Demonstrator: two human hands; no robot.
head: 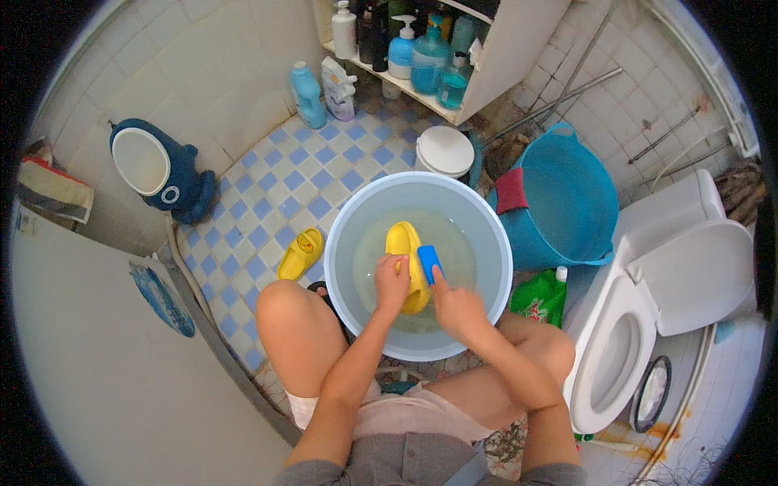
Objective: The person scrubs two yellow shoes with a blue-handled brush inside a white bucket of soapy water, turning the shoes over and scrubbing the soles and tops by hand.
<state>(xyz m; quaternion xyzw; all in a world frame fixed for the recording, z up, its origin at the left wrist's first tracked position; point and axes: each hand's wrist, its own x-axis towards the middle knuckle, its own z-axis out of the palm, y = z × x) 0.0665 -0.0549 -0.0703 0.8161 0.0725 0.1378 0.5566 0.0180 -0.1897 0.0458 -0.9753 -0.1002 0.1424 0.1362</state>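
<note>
A yellow slipper (pixel 416 294) is held by its side in my left hand (pixel 392 282), over a large pale-blue plastic basin (pixel 346 243) with cloudy water (pixel 456 243) in the bottom. My right hand (pixel 459 310) grips a blue scrubbing brush (pixel 428 262), its index finger laid along the back. The brush lies against the slipper's right side; its bristles are hidden. Left of the basin, a second yellow slipper (pixel 301 253) with a small decoration rests on the tiled floor.
Right of the basin stand a blue tub (pixel 559 200) with a red cloth (pixel 511 191), a green refill pouch (pixel 541 296) and a toilet (pixel 608 364). A white lidded bucket (pixel 445 152) and a shelf of bottles (pixel 419 61) are behind. A dark-blue child's urinal (pixel 176 170) hangs left.
</note>
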